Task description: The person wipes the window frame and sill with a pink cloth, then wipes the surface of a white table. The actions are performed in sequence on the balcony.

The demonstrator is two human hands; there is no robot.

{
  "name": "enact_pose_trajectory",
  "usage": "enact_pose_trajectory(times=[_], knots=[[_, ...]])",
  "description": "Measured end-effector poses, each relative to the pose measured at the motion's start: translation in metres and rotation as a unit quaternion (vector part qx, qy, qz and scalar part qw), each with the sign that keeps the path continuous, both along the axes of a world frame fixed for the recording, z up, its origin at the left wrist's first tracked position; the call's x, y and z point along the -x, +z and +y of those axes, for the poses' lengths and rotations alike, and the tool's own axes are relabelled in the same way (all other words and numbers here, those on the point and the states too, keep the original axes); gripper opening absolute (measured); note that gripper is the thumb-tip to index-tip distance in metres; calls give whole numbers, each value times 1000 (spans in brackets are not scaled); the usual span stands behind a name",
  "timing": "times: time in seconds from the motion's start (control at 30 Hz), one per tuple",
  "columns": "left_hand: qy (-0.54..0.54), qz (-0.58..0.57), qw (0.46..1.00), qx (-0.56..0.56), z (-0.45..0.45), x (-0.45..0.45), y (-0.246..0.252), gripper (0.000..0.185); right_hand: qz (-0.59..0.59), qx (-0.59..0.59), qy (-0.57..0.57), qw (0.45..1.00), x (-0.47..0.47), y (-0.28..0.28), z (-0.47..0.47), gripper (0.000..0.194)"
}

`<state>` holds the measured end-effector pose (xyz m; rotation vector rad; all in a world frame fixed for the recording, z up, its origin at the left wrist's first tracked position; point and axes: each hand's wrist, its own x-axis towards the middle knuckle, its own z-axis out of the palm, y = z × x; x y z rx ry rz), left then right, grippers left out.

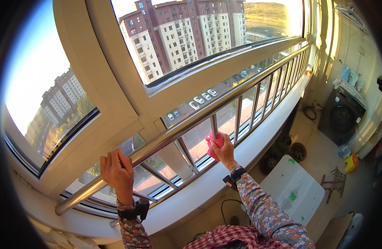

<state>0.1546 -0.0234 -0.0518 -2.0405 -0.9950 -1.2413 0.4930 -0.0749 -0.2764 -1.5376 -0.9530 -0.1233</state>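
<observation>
A metal railing with a thick round top rail [191, 119] and thin upright bars runs along the inside of a window. My left hand [117, 172] is closed around the top rail near its left end. With my right hand [222, 149] I grip a pink cloth [214, 144], which is wrapped around one upright bar [214, 126] below the top rail. The bar's lower end is hidden behind the cloth and hand. Both wrists wear black straps with small devices.
Below the railing lies a white window sill [256, 149]. To the right are a table with green leaf prints [292, 186], a potted plant [298, 152], a small folding stool [335, 183] and a dark front-loading washing machine [341, 115]. Window frames [116, 124] rise ahead.
</observation>
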Motion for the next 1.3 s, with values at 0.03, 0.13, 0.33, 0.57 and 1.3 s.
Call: enact_pose_trajectory(times=[0.03,0.13,0.33,0.57,1.3], knots=[[2,0,1000,1,0,0,0,11,-4,24,-1,1000,0,-17,-2,48],[6,1,1000,6,-1,1,0,12,-1,113,-5,994,1,-62,-10,51],[4,-4,1000,-3,0,0,0,11,66,295,-8,953,3,-89,-21,65],[-4,-15,1000,-11,2,-1,0,11,211,177,159,948,31,7,-55,61],[3,-10,1000,-16,-1,-1,2,8,-6,68,223,972,97,-43,-12,51]])
